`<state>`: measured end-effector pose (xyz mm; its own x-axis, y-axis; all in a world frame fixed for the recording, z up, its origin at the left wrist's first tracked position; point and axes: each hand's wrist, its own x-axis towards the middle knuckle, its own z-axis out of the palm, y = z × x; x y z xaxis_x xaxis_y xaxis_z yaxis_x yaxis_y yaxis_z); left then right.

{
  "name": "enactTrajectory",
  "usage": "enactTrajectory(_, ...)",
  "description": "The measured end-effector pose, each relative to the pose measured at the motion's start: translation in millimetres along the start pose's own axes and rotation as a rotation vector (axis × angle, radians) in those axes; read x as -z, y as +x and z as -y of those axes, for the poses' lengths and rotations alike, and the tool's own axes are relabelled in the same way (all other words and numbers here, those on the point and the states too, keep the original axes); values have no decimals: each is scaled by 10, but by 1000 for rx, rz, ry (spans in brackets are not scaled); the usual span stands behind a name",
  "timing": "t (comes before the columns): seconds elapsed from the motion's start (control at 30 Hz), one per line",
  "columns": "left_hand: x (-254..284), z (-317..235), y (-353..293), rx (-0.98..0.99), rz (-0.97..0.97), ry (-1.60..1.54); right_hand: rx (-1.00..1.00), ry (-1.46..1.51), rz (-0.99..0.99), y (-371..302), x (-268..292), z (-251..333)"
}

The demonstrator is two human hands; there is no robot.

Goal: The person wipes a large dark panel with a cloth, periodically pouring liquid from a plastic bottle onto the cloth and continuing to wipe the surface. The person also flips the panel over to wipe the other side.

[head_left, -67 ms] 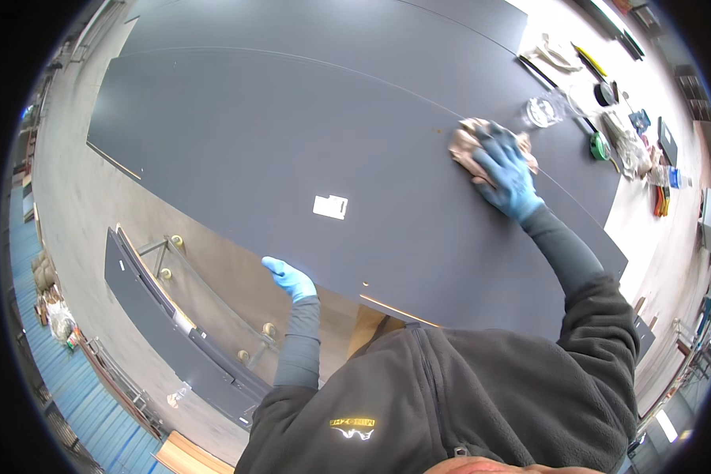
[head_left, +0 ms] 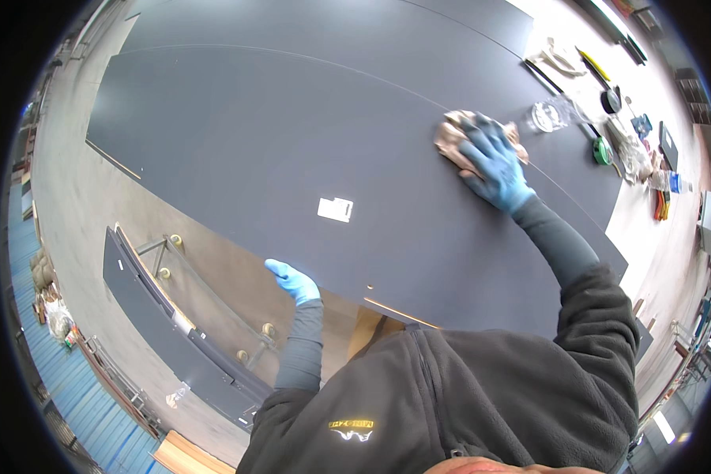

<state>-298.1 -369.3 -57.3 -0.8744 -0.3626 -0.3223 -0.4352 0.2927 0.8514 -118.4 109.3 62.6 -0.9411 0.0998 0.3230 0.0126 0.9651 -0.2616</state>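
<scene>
A large dark grey panel (head_left: pixel 237 134) lies flat in front of me. On its right part my right hand (head_left: pixel 496 166), in a blue glove, presses a crumpled beige cloth (head_left: pixel 453 141) against the surface, fingers over the cloth. My left hand (head_left: pixel 295 283), also gloved in blue, is at the panel's near edge. Its fingers are stretched out toward the left and it holds nothing that I can see; whether it touches the edge I cannot tell. A white label (head_left: pixel 336 209) sits on the panel between the two hands.
A clear plastic bottle (head_left: pixel 551 114) lies right of the cloth. Beyond it are a green tape measure (head_left: pixel 602 150), a yellow-handled tool (head_left: pixel 594 63) and orange-handled pliers (head_left: pixel 660 205). At lower left, more dark panels (head_left: pixel 162 328) stand beside a wheeled frame (head_left: pixel 159 259).
My right hand and the cloth have slid a little to the left and away from me across the panel. My left hand has barely moved.
</scene>
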Motion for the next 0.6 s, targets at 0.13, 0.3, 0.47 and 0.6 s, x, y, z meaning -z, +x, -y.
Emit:
enactTrajectory(0.13, 0, 30, 8, -116, -71, 146, 100, 21, -61, 1501, -784, 171)
enactTrajectory(0.3, 88, 306, -124, 54, 2, -61, 120, -69, -190, 3409, -1807, 547)
enactTrajectory(0.47, 302, 834, 29, -362, 45, 419, -43, -249, 16, 4452, -2301, 854)
enactTrajectory(0.6, 299, 822, 45, -301, 79, 417, 57, -206, -53, 4228, -2276, 690)
